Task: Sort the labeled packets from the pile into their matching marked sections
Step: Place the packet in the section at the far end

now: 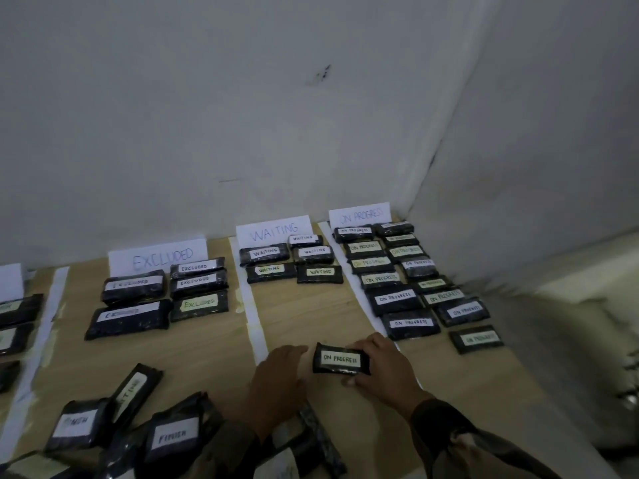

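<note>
My right hand (pixel 383 366) grips a black packet labelled ON PROGRESS (pixel 340 359), held just above the wooden table (pixel 207 347) in front of the WAITING section. My left hand (pixel 276 378) hovers just left of that packet with relaxed fingers, holding nothing. The pile of unsorted packets (pixel 138 430) lies at the near left, with FINISH labels showing. Behind, three upright cards mark sections: EXCLUDED (pixel 157 259), WAITING (pixel 273 231) and ON PROGRESS (pixel 359 214). Rows of matching black packets lie in front of each card.
White tape strips (pixel 256 326) divide the sections on the table. A further section with packets sits at the far left edge (pixel 15 316). A grey wall rises behind, and the table's right edge drops off past the ON PROGRESS rows.
</note>
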`<state>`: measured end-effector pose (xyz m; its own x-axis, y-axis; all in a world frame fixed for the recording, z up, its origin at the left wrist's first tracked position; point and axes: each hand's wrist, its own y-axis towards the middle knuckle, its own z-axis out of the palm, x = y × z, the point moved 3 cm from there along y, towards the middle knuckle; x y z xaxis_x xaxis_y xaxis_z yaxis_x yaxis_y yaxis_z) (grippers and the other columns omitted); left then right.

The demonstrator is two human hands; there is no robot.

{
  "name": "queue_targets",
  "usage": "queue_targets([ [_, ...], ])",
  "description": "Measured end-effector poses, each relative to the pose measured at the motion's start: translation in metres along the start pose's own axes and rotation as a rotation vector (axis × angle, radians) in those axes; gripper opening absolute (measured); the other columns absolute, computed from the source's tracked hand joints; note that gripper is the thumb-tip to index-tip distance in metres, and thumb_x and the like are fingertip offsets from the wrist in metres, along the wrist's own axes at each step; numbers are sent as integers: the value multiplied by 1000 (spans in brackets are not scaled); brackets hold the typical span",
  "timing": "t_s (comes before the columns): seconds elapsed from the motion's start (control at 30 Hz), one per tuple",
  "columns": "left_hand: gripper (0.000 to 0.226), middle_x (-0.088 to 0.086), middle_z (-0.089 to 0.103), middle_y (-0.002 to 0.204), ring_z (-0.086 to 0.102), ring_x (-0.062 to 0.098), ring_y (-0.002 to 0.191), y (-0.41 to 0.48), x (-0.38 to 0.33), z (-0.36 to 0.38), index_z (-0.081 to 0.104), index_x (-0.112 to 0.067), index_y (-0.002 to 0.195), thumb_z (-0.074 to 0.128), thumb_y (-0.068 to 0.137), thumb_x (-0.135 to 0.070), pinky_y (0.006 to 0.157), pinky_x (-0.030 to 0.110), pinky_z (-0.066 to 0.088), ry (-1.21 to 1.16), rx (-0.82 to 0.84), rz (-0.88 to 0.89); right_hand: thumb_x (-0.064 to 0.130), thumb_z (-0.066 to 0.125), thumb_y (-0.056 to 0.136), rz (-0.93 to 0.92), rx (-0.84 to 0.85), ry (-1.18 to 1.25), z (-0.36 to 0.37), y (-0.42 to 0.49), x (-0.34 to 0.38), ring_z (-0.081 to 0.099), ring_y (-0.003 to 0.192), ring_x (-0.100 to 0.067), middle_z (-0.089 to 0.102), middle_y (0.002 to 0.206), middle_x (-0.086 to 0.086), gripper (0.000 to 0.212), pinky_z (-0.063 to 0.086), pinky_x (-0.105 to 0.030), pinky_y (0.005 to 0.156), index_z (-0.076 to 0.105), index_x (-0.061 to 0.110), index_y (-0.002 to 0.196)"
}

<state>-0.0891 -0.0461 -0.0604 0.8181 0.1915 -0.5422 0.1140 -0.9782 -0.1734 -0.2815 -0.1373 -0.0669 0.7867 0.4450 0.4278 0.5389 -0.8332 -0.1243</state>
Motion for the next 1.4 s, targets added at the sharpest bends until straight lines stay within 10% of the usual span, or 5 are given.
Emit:
queue_targets([
  [0.47,58,-1,27,148,23,22,139,25,-70,83,28,-26,142,42,86,-33,109,37,28,99,41,24,49,67,67,61,-35,-155,-34,-27,-128,52,103,-18,55,112,8,52,45,-31,82,59,32,116],
  [0.7,54,-4,65,101,59,16,96,44,-109,109,50,-27,108,39,57,-38,63,25,55,132,-127,70,48,65,78,10,26,-225,-43,-1,-163,41,116,-16,45,123,6,55,32,-32,99,44,36,127],
  [0.97,50,1,65,101,65,25,94,62,-124,126,50,-25,105,41,56,-33,63,33,56,204,-127,-50,57,60,56,-206,-107,-234,-38,0,-175,56,85,-16,53,93,8,44,47,-30,67,55,38,96],
  [1.4,56,5,54,125,48,29,122,64,-127,129,57,-18,119,50,64,-23,86,40,49,124,-136,-96,48,72,56,-159,-107,-257,-49,1,-185,56,80,-14,55,89,11,39,44,-28,67,56,39,90],
])
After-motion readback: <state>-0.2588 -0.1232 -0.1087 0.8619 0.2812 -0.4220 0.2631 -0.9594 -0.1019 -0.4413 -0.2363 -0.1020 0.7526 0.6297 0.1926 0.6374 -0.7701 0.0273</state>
